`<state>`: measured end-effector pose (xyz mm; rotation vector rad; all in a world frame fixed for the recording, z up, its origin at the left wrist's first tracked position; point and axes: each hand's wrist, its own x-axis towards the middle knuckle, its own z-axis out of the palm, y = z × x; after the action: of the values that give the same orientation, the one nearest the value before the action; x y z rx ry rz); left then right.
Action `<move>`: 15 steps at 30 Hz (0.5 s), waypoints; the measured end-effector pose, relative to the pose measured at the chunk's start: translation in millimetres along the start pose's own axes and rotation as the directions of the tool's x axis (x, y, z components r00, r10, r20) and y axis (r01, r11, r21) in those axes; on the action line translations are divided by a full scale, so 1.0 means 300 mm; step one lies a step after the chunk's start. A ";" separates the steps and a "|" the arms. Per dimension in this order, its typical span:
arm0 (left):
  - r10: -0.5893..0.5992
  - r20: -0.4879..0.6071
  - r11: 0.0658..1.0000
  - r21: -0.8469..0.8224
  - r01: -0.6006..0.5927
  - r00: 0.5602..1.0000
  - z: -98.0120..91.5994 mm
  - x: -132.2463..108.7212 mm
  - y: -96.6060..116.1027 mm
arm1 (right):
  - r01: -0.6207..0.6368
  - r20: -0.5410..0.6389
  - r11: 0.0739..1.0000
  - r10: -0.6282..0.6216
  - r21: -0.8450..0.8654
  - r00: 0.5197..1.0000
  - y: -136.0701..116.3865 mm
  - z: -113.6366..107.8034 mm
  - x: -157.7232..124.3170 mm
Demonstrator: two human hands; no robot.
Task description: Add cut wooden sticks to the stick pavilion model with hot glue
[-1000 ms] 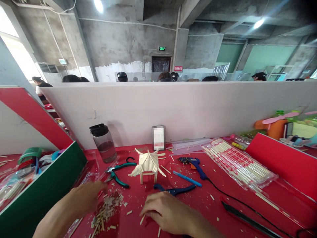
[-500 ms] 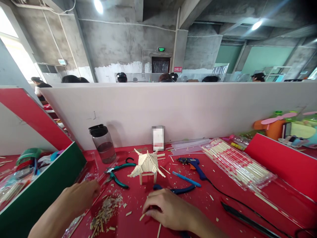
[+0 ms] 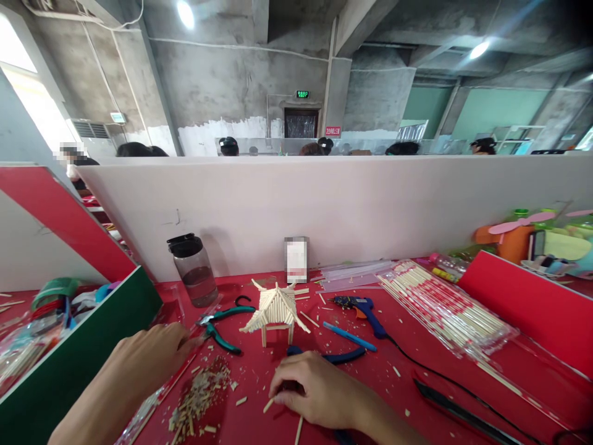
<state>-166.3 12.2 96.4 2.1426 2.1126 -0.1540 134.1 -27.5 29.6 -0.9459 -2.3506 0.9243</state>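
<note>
My right hand (image 3: 312, 386) rests low over the red table, its thumb and fingers pinching a short wooden stick (image 3: 269, 405). Another thin stick (image 3: 299, 431) sticks out beneath that hand. Partly covered by the hand is a tool with dark blue curved handles (image 3: 345, 356). My left hand (image 3: 155, 349) is bent downward beside the jaws of the green-handled pliers (image 3: 222, 337); most of its fingers are hidden, so I cannot tell whether it grips anything. Between and beyond the hands stands a small stick-built pavilion (image 3: 277, 309) with a peaked roof on legs.
Wood scraps (image 3: 199, 392) lie heaped at front left. A water bottle (image 3: 194, 272) stands near the white partition (image 3: 324, 204). To the right are a blue glue gun (image 3: 365, 312), a blue pen (image 3: 349, 335), bagged sticks (image 3: 445, 306) and a black tool (image 3: 458, 408).
My left hand has shifted slightly, its fingers now reaching closer to the pliers' jaws. My right hand keeps its pinch on the short stick, nearly still.
</note>
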 end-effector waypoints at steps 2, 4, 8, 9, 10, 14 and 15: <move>0.033 0.026 0.999 0.040 -0.034 0.999 0.005 -0.005 0.001 | -0.010 -0.003 1.000 0.010 0.004 1.000 0.000 -0.003 0.000; 0.050 0.041 0.997 0.061 -0.053 0.998 0.011 -0.011 -0.002 | -0.022 -0.009 1.000 0.022 0.001 1.000 0.002 -0.004 -0.002; 0.074 0.117 0.997 0.014 -0.076 0.990 0.011 -0.021 -0.001 | -0.047 -0.017 0.999 0.047 -0.002 0.999 0.010 -0.001 -0.007; 0.086 0.139 0.996 0.008 -0.088 0.987 0.008 -0.021 0.003 | -0.055 -0.016 0.998 0.055 0.002 0.998 0.011 -0.001 -0.008; 0.098 0.155 0.995 0.009 -0.100 0.983 0.007 -0.020 0.007 | -0.063 -0.014 0.998 0.063 0.006 0.998 0.012 -0.001 -0.008; 0.124 0.137 0.991 0.022 -0.128 0.983 0.014 -0.002 0.017 | -0.081 -0.022 0.997 0.081 0.004 0.996 0.007 -0.007 -0.008; 0.126 0.127 0.992 0.014 -0.129 0.984 0.020 0.001 0.017 | -0.080 -0.030 0.997 0.080 -0.002 0.996 0.004 -0.009 -0.009</move>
<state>-161.1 11.7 90.7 2.2098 1.9086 -0.2928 138.0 -27.6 30.3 -1.0550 -2.3044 0.9304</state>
